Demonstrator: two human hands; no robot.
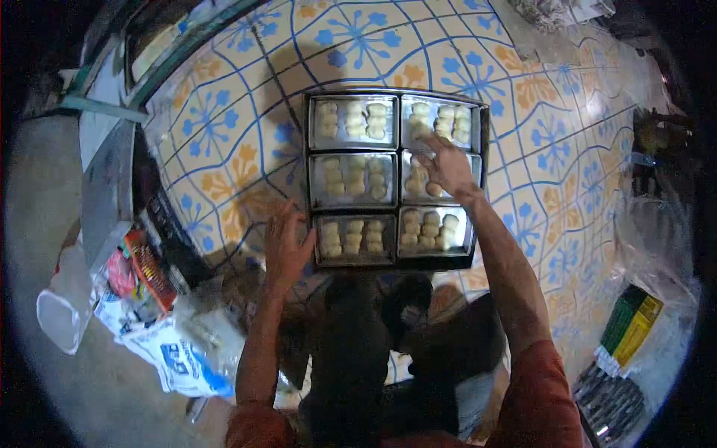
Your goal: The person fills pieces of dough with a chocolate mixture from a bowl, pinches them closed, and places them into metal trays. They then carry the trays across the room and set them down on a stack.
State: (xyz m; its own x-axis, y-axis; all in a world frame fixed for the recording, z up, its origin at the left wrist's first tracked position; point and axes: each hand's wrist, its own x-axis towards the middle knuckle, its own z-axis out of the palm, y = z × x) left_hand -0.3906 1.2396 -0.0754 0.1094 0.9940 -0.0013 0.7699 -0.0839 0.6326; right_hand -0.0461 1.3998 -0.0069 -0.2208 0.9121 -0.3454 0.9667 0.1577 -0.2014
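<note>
- Dark pan [441, 263] on the tiled floor [358, 41], just ahead of the person's feet; it holds six tins, two across and three deep.
- Dough [356, 177] sits in all six tins, as small rounded pieces in short columns; three columns show in most.
- Right hand [450, 168] reaches over the middle right tin [404, 178], fingers pointing toward the top right tin [432, 107]; it hides part of the dough there.
- Right grip: fingers bent downward; whether they pinch a piece, press it or only hover, the view does not settle.
- Left hand [285, 246] is beside the pan's left edge, near the bottom left tin [391, 239]; its grip is loose, fingers apart, with nothing seen in it.
- Step in hand, as I judge it: placing or straightening dough in the right-hand tins.
- The next move calls for a light touch, keeping columns in line without squashing neighbouring pieces.
</note>
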